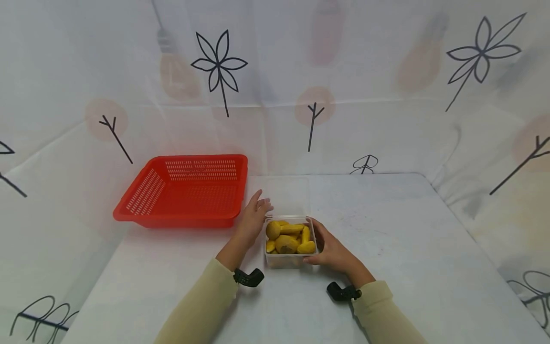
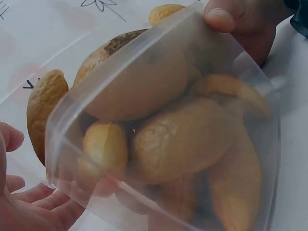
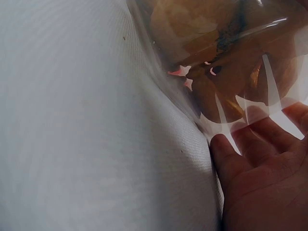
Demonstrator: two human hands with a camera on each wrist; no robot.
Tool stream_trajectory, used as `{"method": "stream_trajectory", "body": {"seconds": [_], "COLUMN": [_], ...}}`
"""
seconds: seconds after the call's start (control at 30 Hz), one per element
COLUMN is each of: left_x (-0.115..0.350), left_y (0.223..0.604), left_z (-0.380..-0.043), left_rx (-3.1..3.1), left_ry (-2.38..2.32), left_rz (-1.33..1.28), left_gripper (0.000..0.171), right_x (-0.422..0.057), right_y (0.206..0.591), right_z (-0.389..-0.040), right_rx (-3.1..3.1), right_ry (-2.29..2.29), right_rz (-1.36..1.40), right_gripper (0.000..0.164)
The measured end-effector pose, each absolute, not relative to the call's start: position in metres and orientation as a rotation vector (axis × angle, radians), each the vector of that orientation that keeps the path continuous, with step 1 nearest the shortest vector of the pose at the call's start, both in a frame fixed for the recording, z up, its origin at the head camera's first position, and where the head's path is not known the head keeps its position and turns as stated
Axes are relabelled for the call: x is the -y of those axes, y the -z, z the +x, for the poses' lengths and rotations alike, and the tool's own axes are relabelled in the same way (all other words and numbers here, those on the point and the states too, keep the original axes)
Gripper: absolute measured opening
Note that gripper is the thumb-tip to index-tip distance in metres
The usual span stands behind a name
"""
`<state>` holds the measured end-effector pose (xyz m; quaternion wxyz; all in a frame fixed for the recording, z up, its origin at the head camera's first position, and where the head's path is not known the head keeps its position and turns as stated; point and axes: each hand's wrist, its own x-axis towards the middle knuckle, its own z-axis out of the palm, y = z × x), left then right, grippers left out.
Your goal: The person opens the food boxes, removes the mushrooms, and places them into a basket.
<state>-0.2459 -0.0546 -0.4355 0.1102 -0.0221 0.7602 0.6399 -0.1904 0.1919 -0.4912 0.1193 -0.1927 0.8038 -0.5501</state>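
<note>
A clear plastic box [image 1: 287, 261] stands on the white table, filled with yellow, rounded and elongated vegetable-like pieces [image 1: 286, 244] whose exact kind I cannot tell. My right hand [image 1: 330, 247] grips the box at its right side, the thumb near the front and the fingers round the far corner. In the left wrist view that thumb [image 2: 220, 20] presses on the box's rim. Beside the box's far left corner is my left hand [image 1: 252, 217], its fingers extended and holding nothing. Whether it touches the wall is unclear. Through the clear side [image 2: 207, 134] several pieces show, blurred.
To the left at the back of the table [image 1: 412, 248] is a red perforated plastic basket [image 1: 180, 222], near my left hand. A white cloth backdrop [image 1: 266, 62] with plant drawings hangs behind the table. Dark wrist cameras [image 1: 249, 278] are strapped to both wrists.
</note>
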Motion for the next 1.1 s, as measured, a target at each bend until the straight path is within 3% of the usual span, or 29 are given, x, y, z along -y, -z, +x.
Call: {"method": "stream_trajectory", "body": {"seconds": [0.67,1.1], "left_x": [0.063,0.072], "left_y": [0.43,0.422], "left_z": [-0.21,-0.189], "left_rx": [-2.58,-2.802], "left_ry": [-1.546,-1.303], "left_rz": [0.195,0.379], "left_gripper": [0.069,0.062], "right_x": [-0.192,-0.192], "right_y": [0.492,0.492], "right_z": [-0.19,-0.19], "right_rx": [-2.363,-2.377], "right_ry": [1.587,1.578], "right_rz": [-0.52,-0.518], "right_gripper": [0.111,0.111]}}
